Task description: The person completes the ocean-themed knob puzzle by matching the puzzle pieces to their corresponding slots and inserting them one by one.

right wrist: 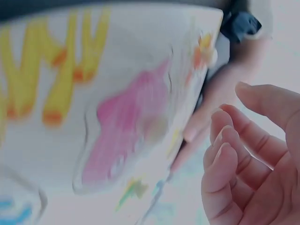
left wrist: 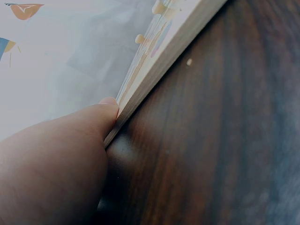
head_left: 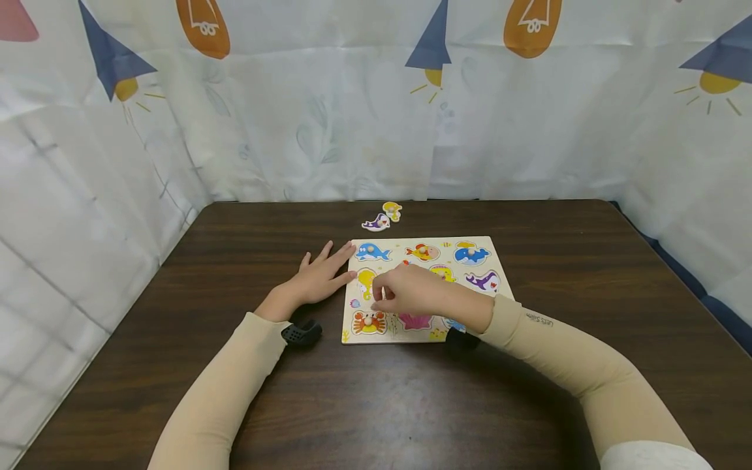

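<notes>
A light wooden peg puzzle board [head_left: 399,336] with sea-animal pictures lies on the table. My left hand [head_left: 317,279] rests at its left edge, fingers spread; in the left wrist view the thumb [left wrist: 105,115] touches the board's side. Over the board's lower left part hovers my right hand [head_left: 420,290], its fingers loosely bent and thumb apart, holding nothing. Near it are a crab piece [head_left: 369,322], a pink piece [right wrist: 129,122] with a knob and a yellow seahorse picture [head_left: 365,281]. The right forearm hides part of the board's lower right.
Beyond the board, a purple whale piece [head_left: 376,222] and a yellow seahorse piece [head_left: 392,211] lie on the dark wooden table [head_left: 282,225] near its far edge. A printed white curtain [head_left: 364,130] hangs behind the table and along its left side.
</notes>
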### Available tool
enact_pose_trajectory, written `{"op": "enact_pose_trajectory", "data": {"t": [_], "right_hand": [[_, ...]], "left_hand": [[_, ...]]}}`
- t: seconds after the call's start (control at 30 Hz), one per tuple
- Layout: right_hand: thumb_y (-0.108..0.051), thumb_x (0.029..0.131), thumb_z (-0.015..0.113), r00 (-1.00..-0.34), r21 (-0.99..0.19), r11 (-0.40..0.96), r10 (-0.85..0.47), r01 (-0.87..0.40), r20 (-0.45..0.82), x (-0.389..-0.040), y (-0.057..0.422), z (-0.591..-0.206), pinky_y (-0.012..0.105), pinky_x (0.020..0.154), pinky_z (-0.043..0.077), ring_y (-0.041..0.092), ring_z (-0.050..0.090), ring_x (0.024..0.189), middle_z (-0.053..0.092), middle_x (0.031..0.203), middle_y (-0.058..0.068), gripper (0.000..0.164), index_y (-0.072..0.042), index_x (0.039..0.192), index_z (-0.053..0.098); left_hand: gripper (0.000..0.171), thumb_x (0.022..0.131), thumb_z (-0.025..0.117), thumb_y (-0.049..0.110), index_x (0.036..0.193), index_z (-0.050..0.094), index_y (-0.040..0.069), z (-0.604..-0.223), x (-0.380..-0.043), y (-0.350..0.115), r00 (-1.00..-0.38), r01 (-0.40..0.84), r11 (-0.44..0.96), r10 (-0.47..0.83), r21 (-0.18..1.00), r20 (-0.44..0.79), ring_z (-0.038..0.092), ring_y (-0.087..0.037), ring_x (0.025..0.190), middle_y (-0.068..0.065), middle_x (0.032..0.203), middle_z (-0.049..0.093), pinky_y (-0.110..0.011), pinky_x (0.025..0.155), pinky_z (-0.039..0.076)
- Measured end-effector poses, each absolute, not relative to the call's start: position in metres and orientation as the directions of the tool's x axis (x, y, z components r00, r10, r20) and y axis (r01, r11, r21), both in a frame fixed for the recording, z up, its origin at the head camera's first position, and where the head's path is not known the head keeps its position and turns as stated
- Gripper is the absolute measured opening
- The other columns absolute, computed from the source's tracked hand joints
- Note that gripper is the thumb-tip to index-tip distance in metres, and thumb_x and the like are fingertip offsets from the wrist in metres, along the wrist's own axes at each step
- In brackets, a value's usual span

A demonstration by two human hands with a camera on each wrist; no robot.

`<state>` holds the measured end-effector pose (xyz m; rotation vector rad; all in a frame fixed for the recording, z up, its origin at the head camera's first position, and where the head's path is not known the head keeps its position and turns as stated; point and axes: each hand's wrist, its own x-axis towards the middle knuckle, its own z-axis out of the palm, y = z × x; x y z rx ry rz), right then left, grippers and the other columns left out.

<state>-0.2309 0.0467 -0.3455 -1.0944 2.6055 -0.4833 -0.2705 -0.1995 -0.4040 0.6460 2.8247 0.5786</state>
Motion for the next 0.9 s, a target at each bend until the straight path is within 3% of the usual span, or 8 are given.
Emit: {"op": "enact_pose_trajectory", "data": {"t": [0.27,0.67,0.9], "right_hand": [[-0.027,0.096,0.075,-0.726,-0.408,0.674,-0.687,-0.615,-0.04,-0.248,0.063,-0.332,0.027,0.059,0.046,0.012,0.055,0.063,0.063,0.075,-0.005,0.012,-0.015,0.094,0.074],[-0.024,0.1,0.071,-0.868,-0.423,0.785,-0.497,-0.453,0.008,-0.292,0.082,-0.311,0.034,0.065,0.047,0.019,0.058,0.068,0.067,0.082,0.002,0.014,-0.01,0.098,0.073],[-0.023,0.102,0.067,-0.896,-0.447,0.794,-0.443,-0.412,0.039,-0.315,0.087,-0.309,0.039,0.071,0.049,0.024,0.06,0.075,0.067,0.086,0.005,0.017,-0.008,0.102,0.073]], "left_hand": [[0.071,0.109,0.045,0.048,0.167,0.016,0.019,-0.403,-0.27,-0.2,-0.887,0.376,0.827,0.452,0.418,-0.097,-0.004,-0.036,0.156,-0.003,0.172,0.01,-0.071,0.115,-0.006],[0.071,0.109,0.045,0.048,0.167,0.015,0.02,-0.403,-0.268,-0.2,-0.885,0.376,0.824,0.455,0.423,-0.099,-0.004,-0.034,0.157,-0.001,0.172,0.009,-0.07,0.115,-0.008],[0.072,0.108,0.046,0.049,0.167,0.015,0.021,-0.404,-0.269,-0.2,-0.886,0.376,0.824,0.454,0.423,-0.096,-0.005,-0.034,0.157,-0.001,0.172,0.008,-0.07,0.115,-0.008]]}}
